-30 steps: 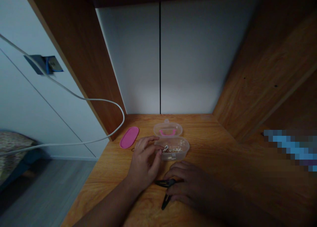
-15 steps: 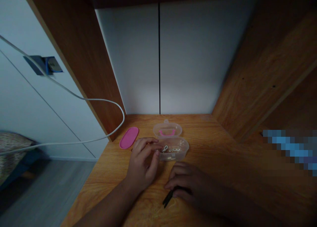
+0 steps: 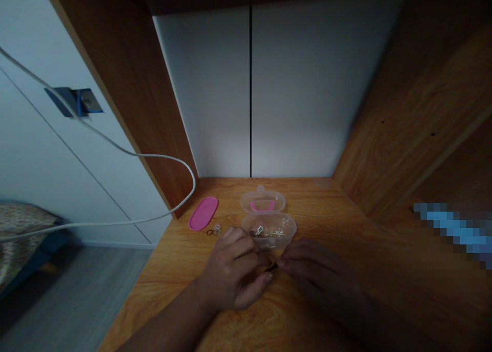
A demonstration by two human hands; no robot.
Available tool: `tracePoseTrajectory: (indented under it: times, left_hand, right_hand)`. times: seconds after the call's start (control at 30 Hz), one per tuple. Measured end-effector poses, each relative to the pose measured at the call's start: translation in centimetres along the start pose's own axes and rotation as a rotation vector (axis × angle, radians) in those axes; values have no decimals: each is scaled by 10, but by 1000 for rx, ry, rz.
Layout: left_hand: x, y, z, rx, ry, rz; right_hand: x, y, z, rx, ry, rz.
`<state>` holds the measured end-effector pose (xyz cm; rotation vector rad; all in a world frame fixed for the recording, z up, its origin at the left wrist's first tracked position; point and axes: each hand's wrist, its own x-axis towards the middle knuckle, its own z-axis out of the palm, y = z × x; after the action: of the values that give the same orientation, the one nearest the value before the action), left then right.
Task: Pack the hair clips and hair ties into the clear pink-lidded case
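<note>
The top of the wooden desk [image 3: 165, 285] is orange-brown and sits in a nook, with a white back wall [image 3: 292, 96] and wooden sides [image 3: 400, 137]. A white wire [image 3: 154, 156] loops past the left side from a blue plug [image 3: 79, 102] on a white cupboard door [image 3: 49, 162], and a gray floor [image 3: 88, 301] and a flowery blanket [image 3: 23, 224] lie down to the left. Near the back edge of the desk sits an open clear box [image 3: 269, 235] with metal clips [image 3: 265, 232] in it, and its clear lid [image 3: 263, 201] is just behind it. A pink lid [image 3: 203, 213] lies to the left, near a tiny dark ring [image 3: 209, 232]. The left hand [image 3: 230, 270] and right hand [image 3: 319, 275] are close together in front of the box, fingers bent, and a small bit of a black hair clip [image 3: 271, 267] shows between their fingertips, but I cannot tell which hand is pinching it
</note>
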<state>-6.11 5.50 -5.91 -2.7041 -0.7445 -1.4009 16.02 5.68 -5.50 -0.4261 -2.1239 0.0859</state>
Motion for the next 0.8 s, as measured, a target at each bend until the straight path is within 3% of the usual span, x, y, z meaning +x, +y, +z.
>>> tracePoseTrajectory:
  times: [0.47,0.8]
  left_hand:
    - [-1,-1,6,12,-77,-37]
    - [-3,-2,5,9,-93,-59]
  right_hand:
    - [-1,-6,-6,14,27,69]
    - [-13,2,-2,-126,38,21]
